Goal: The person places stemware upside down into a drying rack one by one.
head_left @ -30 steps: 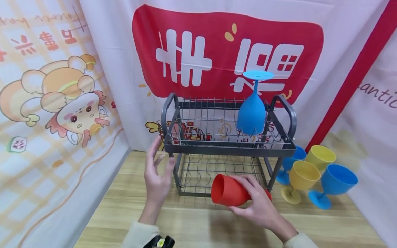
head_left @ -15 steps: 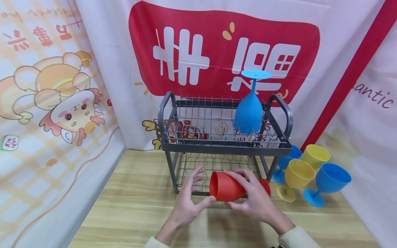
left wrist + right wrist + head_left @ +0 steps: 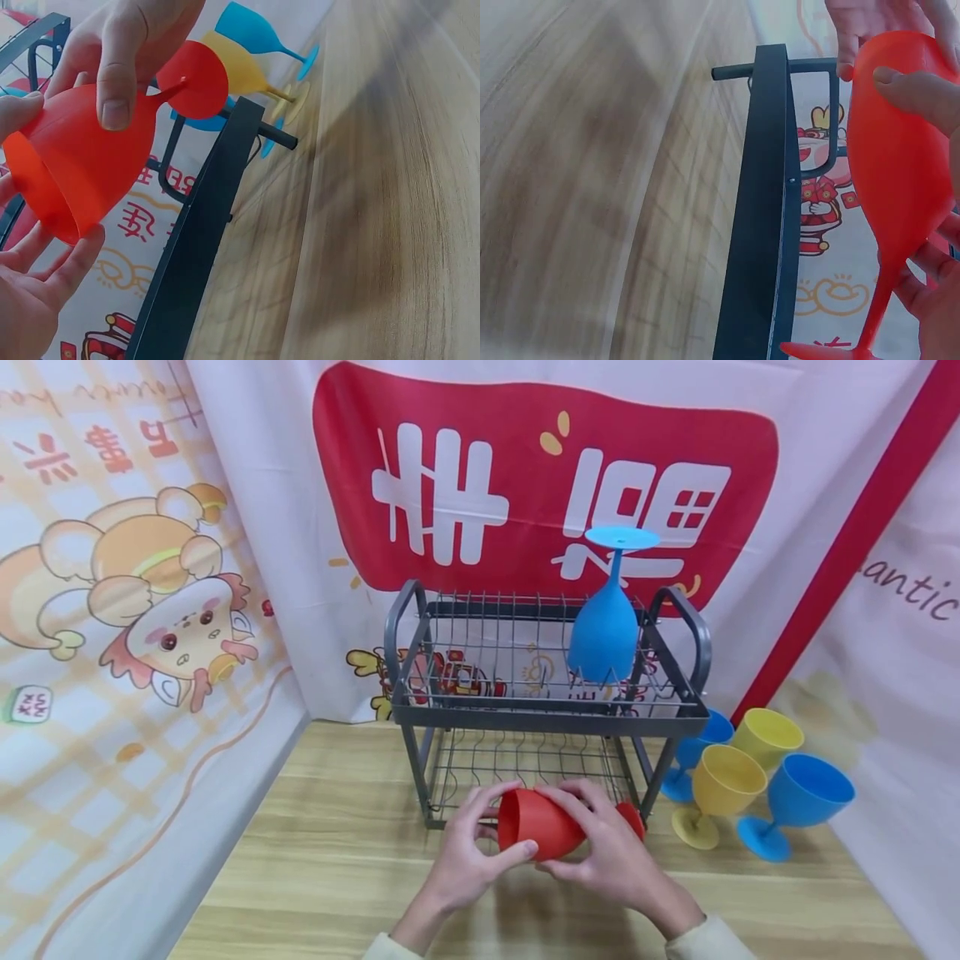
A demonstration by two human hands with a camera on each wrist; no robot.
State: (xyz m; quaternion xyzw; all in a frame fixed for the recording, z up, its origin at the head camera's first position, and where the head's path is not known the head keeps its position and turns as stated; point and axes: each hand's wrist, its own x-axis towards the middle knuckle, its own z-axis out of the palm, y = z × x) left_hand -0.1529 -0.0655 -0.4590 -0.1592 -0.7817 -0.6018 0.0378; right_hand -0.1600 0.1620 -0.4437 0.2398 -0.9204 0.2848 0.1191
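A red plastic goblet [image 3: 542,825] lies sideways in the air in front of the dish rack [image 3: 547,720], its mouth toward the left and its foot toward the right. My right hand [image 3: 613,853] grips the bowl near the stem, thumb on the near side. At the mouth, my left hand [image 3: 467,860] holds the rim between thumb and fingers. The left wrist view shows the fingertips [image 3: 90,238] right on the rim of the goblet [image 3: 105,157]. In the right wrist view, the goblet's stem [image 3: 877,304] runs down to its foot.
An upside-down blue goblet [image 3: 604,635] stands on the rack's upper tier, at the right. Right of the rack, several upright goblets stand on the wooden table [image 3: 300,860], among them a yellow one [image 3: 727,781] and a blue one [image 3: 806,793]. Printed cloth hangs behind and at the sides.
My left hand has come from beside the rack's left post, rightward and down, and taken hold of the goblet's rim. The right hand keeps its grip, with the goblet slightly lower in view.
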